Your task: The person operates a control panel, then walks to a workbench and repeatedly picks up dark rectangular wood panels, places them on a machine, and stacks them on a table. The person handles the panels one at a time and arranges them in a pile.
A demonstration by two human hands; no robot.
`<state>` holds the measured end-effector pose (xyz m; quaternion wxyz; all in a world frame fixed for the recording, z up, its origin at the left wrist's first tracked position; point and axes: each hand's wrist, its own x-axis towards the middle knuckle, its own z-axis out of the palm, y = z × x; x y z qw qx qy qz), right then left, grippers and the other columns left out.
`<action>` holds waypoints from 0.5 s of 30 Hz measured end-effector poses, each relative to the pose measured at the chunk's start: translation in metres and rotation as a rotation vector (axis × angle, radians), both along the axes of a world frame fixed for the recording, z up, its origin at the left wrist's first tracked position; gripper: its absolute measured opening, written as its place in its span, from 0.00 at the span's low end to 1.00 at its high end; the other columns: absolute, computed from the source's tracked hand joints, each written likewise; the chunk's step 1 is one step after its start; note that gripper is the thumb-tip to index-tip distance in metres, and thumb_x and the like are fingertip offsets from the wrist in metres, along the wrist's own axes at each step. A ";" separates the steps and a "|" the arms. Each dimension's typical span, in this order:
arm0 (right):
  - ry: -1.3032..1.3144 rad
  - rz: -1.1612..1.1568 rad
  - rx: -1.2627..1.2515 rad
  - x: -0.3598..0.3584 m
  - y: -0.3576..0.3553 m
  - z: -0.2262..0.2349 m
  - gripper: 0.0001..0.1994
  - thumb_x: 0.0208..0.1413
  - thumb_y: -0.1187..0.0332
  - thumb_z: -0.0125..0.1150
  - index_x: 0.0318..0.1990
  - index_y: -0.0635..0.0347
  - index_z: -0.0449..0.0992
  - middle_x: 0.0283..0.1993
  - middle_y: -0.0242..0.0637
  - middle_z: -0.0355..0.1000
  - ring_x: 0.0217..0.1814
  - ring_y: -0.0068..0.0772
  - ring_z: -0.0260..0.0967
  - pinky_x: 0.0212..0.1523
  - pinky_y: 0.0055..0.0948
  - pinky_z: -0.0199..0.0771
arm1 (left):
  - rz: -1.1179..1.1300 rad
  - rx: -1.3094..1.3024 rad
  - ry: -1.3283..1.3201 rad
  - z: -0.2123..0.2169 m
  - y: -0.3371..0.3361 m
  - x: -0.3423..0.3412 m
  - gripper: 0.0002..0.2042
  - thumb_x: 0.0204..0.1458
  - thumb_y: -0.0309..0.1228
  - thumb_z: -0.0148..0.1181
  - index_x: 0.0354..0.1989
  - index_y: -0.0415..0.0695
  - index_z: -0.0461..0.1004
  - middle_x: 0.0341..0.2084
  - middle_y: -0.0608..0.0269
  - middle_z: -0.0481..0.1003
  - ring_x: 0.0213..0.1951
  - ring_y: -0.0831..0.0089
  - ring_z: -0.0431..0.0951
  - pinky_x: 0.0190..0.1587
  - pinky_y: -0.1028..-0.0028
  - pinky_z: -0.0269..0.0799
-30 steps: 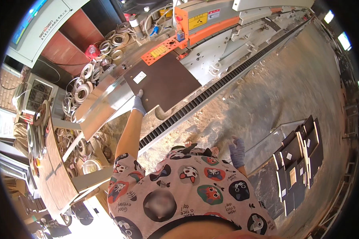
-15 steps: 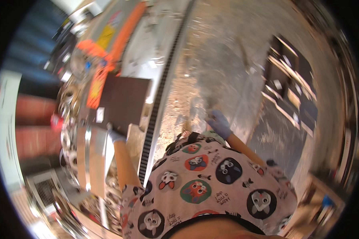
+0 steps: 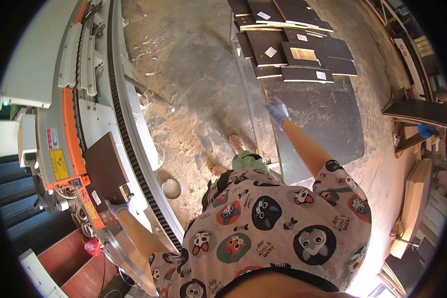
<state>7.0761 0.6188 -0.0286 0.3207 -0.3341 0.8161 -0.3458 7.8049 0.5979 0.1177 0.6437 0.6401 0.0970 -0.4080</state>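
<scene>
Head view, from where I stand beside the machine: left hand [image 3: 118,207], gloved, at the near edge of a dark brown panel [image 3: 107,166]; fingers partly hidden, so cannot tell whether they grip or only rest there. Panel lies on the machine, between its orange guard [image 3: 74,134] and the black ribbed track [image 3: 134,166]. Right hand [image 3: 278,111], also gloved, looks empty, fingers loosely extended, near the edge of a dark board [image 3: 323,129] bearing overlapping dark panels [image 3: 265,44].
</scene>
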 end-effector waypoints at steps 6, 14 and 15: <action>0.441 -0.166 0.311 -0.124 -0.083 0.042 0.26 0.40 0.50 0.59 0.50 0.41 0.67 0.54 0.37 0.61 0.58 0.41 0.56 0.53 0.40 0.59 | 0.150 -0.045 -0.555 0.031 -0.003 -0.102 0.22 0.43 0.42 0.58 0.47 0.50 0.66 0.51 0.63 0.62 0.50 0.60 0.65 0.47 0.60 0.65; 0.703 -0.044 0.568 -0.170 -0.158 0.048 0.29 0.41 0.50 0.60 0.52 0.48 0.62 0.54 0.38 0.61 0.59 0.40 0.54 0.54 0.42 0.53 | 0.139 -0.012 -0.787 0.062 0.032 -0.207 0.19 0.50 0.34 0.49 0.52 0.55 0.58 0.52 0.62 0.62 0.52 0.63 0.62 0.49 0.62 0.64; 0.697 -0.038 0.572 -0.172 -0.162 0.046 0.28 0.41 0.54 0.60 0.51 0.48 0.62 0.52 0.39 0.63 0.57 0.42 0.56 0.55 0.42 0.52 | 0.129 -0.004 -0.794 0.061 0.036 -0.205 0.19 0.51 0.33 0.48 0.53 0.55 0.58 0.52 0.62 0.62 0.52 0.63 0.62 0.48 0.62 0.64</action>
